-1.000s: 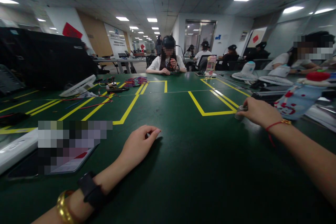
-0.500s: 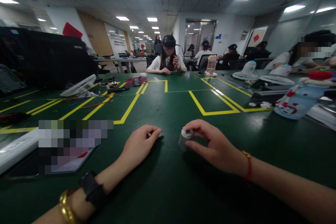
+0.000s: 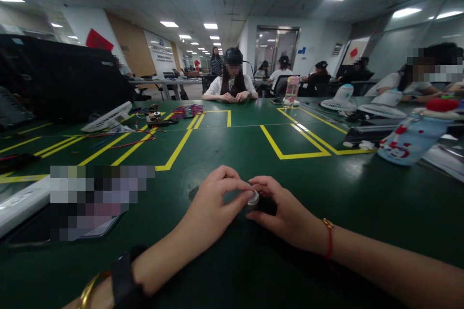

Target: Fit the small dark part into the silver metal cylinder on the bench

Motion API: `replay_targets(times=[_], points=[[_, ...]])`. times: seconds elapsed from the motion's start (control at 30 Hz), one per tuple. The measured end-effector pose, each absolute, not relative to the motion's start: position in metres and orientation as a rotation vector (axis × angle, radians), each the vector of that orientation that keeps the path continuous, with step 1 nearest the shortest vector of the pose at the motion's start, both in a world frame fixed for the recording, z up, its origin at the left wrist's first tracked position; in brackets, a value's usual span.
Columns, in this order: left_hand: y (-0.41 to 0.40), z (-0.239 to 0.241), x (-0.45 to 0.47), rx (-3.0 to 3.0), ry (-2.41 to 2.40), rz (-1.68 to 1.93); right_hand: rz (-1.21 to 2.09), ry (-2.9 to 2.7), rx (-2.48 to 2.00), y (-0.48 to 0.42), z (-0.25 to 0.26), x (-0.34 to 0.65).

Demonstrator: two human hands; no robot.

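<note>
Both hands meet at a small jar over the green table.
The right hand grips the jar between curled fingers and thumb; the left hand brings thumb and forefinger together at its top, though whether they pinch it I cannot tell. From the jar, a blue bottle stands at 2 o'clock, bundled wires lie at 11, and a seated person is at 12.
</note>
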State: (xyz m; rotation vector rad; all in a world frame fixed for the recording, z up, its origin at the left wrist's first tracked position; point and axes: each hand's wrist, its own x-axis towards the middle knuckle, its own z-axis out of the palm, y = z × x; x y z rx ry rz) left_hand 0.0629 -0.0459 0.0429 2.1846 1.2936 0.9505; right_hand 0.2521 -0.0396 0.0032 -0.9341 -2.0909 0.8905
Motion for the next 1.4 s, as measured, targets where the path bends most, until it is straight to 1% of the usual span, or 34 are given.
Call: replay_targets(times=[0.13,0.2,0.37,0.53,0.67,0.8,0.83,0.9,0.97,1.03,1.07,1.13,1.2,1.23,1.33,1.4], points=[[-0.043,0.040,0.061,2.066,1.409,1.052,0.686,-2.096,-0.990,-0.040,0.009,0.253],[-0.040,0.033,0.056,2.072,1.447,0.999,0.607,-2.093,-1.025,-0.039,0.009,0.255],[-0.039,0.010,0.056,2.235,1.434,0.733,0.590,-2.079,-1.053,-0.039,0.005,0.256],[-0.039,0.007,0.055,2.213,1.399,0.700,0.582,-2.057,-1.077,-0.038,0.011,0.256],[-0.032,0.014,0.039,2.081,1.460,0.789,0.387,-1.913,-1.417,-0.005,0.032,0.296],[-0.020,0.012,0.024,1.986,1.595,0.855,-0.026,-1.663,-1.833,0.044,0.042,0.373],[-0.018,0.010,0.022,1.973,1.609,0.859,-0.083,-1.609,-1.931,0.054,0.041,0.392],[-0.016,0.007,0.021,1.970,1.609,0.854,-0.114,-1.531,-2.105,0.067,0.036,0.421],[-0.016,0.006,0.022,1.977,1.590,0.847,-0.068,-1.503,-2.223,0.072,0.029,0.438],[-0.017,0.005,0.023,1.979,1.584,0.840,-0.050,-1.479,-2.284,0.072,0.026,0.440],[-0.017,0.006,0.024,1.976,1.585,0.839,-0.115,-1.470,-2.297,0.070,0.026,0.436],[-0.017,0.006,0.024,1.971,1.593,0.837,-0.365,-1.495,-2.225,0.062,0.030,0.417],[-0.017,0.005,0.024,1.977,1.599,0.833,-0.556,-1.661,-1.976,0.046,0.034,0.385],[-0.016,0.005,0.025,1.982,1.600,0.829,-0.548,-1.805,-1.805,0.036,0.035,0.365],[-0.015,0.003,0.025,1.998,1.605,0.834,-0.192,-2.307,-1.262,-0.002,0.029,0.300],[-0.015,0.002,0.025,2.008,1.611,0.846,-0.044,-2.518,-1.020,-0.023,0.020,0.266]])
